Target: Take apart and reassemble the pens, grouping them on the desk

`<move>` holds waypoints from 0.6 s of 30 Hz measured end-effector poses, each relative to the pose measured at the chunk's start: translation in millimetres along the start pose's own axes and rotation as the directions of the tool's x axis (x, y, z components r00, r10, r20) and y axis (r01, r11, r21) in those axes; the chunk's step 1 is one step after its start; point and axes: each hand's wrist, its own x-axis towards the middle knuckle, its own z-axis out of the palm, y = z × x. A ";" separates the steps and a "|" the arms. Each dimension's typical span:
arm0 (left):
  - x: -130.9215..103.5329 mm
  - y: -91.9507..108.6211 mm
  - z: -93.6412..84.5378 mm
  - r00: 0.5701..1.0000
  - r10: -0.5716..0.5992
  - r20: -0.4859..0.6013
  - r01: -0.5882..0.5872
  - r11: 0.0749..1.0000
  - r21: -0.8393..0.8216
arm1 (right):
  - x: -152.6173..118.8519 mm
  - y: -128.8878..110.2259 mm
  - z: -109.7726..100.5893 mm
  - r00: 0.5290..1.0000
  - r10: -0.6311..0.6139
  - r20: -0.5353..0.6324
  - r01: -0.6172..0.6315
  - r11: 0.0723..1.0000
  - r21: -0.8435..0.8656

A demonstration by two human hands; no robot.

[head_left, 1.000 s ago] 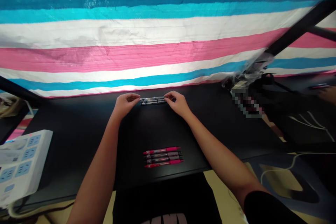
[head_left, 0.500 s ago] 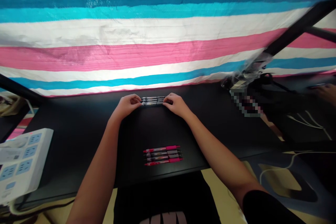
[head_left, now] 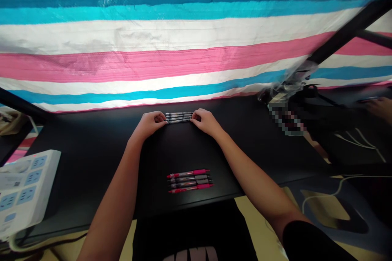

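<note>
We hold the gray pens (head_left: 178, 118) by opposite ends, left grip (head_left: 152, 123) and right grip (head_left: 205, 120), apparently for alignment.

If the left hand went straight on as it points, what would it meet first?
The far row of pens; the left hand seems to touch its left end, though contact is hard to judge. Beyond is the right hand.
</note>
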 end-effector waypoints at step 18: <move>-31.1 72.0 62.9 0.810 0.002 0.587 -0.110 0.983 0.149 | 1.2 -4.3 -2.2 0.989 -0.019 -0.148 0.024 0.999 0.032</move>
